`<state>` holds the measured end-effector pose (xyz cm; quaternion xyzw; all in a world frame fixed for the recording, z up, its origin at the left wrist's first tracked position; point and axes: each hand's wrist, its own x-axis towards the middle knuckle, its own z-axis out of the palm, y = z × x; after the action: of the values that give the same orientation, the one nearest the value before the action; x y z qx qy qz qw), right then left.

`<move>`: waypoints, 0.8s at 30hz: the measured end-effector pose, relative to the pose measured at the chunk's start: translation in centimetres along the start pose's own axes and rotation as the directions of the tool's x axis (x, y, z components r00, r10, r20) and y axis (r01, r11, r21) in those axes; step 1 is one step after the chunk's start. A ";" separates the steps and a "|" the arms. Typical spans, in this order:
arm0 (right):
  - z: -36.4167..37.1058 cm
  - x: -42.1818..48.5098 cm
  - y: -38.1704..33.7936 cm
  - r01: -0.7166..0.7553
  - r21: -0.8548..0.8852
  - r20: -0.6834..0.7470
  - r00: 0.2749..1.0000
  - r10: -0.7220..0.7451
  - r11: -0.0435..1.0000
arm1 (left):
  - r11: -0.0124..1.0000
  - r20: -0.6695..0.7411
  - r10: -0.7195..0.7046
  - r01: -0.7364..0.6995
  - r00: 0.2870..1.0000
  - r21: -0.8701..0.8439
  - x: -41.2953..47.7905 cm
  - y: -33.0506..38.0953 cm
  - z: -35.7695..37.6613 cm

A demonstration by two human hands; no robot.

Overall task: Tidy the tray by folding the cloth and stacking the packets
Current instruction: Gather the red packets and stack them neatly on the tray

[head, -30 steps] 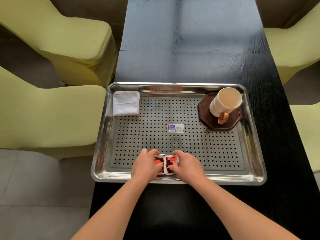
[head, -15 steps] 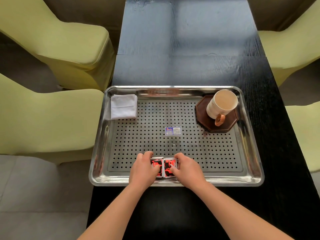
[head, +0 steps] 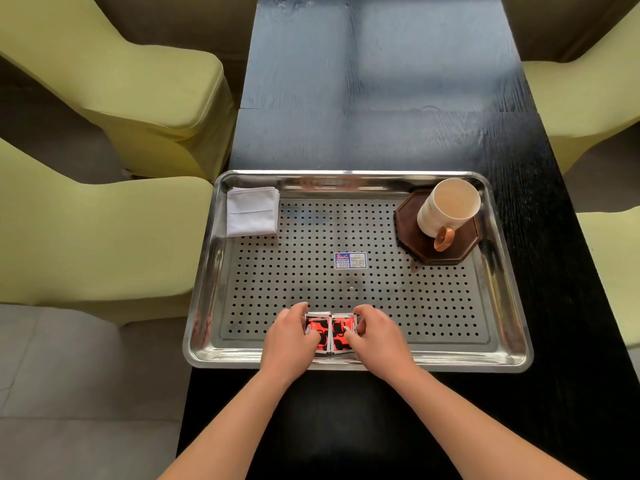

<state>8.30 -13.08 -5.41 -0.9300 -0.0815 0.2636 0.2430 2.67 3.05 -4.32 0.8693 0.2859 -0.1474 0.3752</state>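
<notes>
A perforated steel tray (head: 498, 344) lies on the black table. At its near edge sit red-and-black packets (head: 330, 332), side by side and partly covered by my fingers. My left hand (head: 289, 339) grips them from the left, my right hand (head: 379, 337) from the right. How many packets lie under the top ones is hidden. A white cloth (head: 252, 211) lies folded into a small square in the tray's far left corner.
A cream mug (head: 448, 207) stands on a dark octagonal coaster (head: 412, 233) in the tray's far right corner. A blue-and-white sticker (head: 350, 260) marks the tray's middle. Yellow-green chairs (head: 104, 220) flank the table (head: 381, 98) on both sides.
Both hands stay closed around the packets at the tray's near edge with only small finger shifts. The view has tilted slightly, so the tray sits lower in frame.
</notes>
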 end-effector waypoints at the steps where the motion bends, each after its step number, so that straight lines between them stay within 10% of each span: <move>1: 0.0 0.0 0.0 0.006 0.004 0.005 1.000 -0.006 1.000 | 1.000 -0.004 0.000 0.000 1.000 -0.003 0.0 0.0 0.0; 24: -0.2 -0.5 -0.1 0.005 0.010 -0.002 1.000 -0.005 1.000 | 0.999 0.008 -0.043 0.043 0.999 -0.032 -0.2 0.1 -0.1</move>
<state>7.93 -13.18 -4.96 -0.9289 -0.0823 0.2624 0.2482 2.56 3.02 -4.12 0.8562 0.3057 -0.1538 0.3870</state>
